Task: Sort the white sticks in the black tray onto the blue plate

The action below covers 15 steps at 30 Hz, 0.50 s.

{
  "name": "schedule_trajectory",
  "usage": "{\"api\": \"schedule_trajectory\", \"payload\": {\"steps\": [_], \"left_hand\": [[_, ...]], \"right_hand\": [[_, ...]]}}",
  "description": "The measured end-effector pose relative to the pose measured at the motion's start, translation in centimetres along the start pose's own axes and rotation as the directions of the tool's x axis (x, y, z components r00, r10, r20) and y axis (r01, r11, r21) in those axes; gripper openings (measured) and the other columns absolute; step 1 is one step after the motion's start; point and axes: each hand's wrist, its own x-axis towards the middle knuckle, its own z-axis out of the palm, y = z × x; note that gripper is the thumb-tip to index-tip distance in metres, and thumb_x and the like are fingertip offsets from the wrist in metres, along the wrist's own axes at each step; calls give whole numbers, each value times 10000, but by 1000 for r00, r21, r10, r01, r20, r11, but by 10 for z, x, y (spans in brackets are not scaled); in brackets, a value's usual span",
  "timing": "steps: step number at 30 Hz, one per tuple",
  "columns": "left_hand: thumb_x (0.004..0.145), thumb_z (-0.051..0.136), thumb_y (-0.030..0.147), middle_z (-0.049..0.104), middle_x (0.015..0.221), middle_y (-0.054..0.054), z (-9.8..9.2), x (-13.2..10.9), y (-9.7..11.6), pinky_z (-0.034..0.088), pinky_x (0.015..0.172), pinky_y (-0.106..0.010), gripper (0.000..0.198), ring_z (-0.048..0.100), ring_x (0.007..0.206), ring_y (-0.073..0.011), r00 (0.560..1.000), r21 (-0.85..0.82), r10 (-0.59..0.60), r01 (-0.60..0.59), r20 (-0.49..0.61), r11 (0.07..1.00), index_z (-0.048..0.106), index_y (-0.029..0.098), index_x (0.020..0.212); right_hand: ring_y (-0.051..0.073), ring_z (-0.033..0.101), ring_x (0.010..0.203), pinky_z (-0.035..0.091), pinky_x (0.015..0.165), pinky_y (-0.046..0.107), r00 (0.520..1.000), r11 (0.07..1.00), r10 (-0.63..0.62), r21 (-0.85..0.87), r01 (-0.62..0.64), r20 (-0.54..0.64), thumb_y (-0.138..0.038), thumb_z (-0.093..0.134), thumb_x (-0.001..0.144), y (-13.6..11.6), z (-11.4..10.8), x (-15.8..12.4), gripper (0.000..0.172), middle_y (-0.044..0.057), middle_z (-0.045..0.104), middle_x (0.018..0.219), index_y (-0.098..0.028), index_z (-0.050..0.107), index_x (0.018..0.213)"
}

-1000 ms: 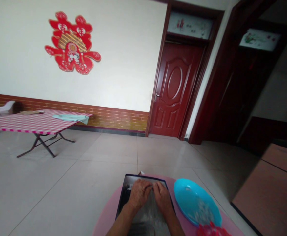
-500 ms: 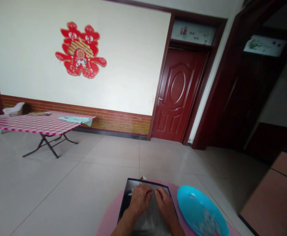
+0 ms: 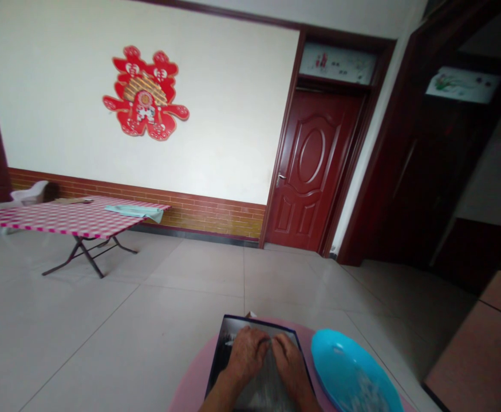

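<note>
My left hand (image 3: 248, 353) and my right hand (image 3: 288, 357) are close together over a shallow box with a dark rim (image 3: 256, 322). The fingers of both are pinched, and the fingertips nearly meet. What they hold, if anything, is too small to make out. Beneath them in the box lies a mass of thin, greyish, strand-like pieces (image 3: 265, 384). Dark material shows along the box's left side. To the right of the box is a blue oval basin (image 3: 331, 357) with small whitish, translucent pieces (image 3: 368, 395) in it.
Box and basin stand on a round pink table (image 3: 194, 375). A brownish-pink cabinet (image 3: 482, 343) is at the right. Farther left stands a folding table with a checked cloth (image 3: 70, 217), a pale green cloth (image 3: 134, 212) on it. Behind are a wall and a red door (image 3: 310, 166).
The view has shifted slightly, so everything sits a little lower. Both hands stay pinched together over the box with hardly any movement.
</note>
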Motion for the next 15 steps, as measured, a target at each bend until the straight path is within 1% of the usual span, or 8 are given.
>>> {"api": "schedule_trajectory", "payload": {"steps": [4, 7, 9, 12, 15], "left_hand": [[803, 519, 172, 723, 849, -45, 2, 0, 0, 446, 855, -396, 206, 648, 840, -231, 999, -9, -13, 13, 44, 1000, 689, 215, 909], [801, 531, 179, 724, 860, -41, 3, 0, 1, 437, 873, -400, 198, 645, 850, -232, 998, -10, -21, 21, 59, 1000, 691, 219, 911], [799, 533, 179, 724, 852, -37, 3, 0, 1, 438, 872, -394, 191, 645, 842, -228, 998, -18, -25, 26, 59, 999, 691, 218, 900], [791, 531, 170, 726, 845, -38, 2, 1, 1, 448, 856, -380, 193, 647, 837, -228, 998, -25, -33, 35, 52, 999, 695, 215, 883], [791, 523, 165, 727, 859, -40, 1, 1, 0, 448, 856, -376, 210, 646, 849, -228, 998, -16, -30, 31, 52, 999, 696, 216, 899]], "right_hand": [[210, 618, 732, 455, 722, 312, 1000, 1000, 3, -11, -3, 4, -436, 356, 833, -1, -1, 0, 340, 71, 666, 725, -232, 554, 647], [218, 627, 729, 458, 721, 315, 998, 999, 53, 6, -53, 35, -479, 322, 845, -1, -2, 1, 410, 81, 684, 723, -236, 586, 646], [219, 630, 715, 462, 694, 311, 996, 996, 85, 13, -86, 25, -484, 293, 855, 0, -3, 2, 440, 78, 684, 705, -242, 595, 648], [217, 633, 742, 467, 701, 310, 998, 998, 62, 10, -62, -7, -442, 327, 840, 3, -3, 2, 374, 75, 685, 727, -241, 587, 661], [210, 627, 750, 468, 720, 312, 1000, 1000, 13, -2, -13, 3, -409, 373, 822, 6, -1, 2, 311, 72, 682, 742, -234, 573, 661]]}}
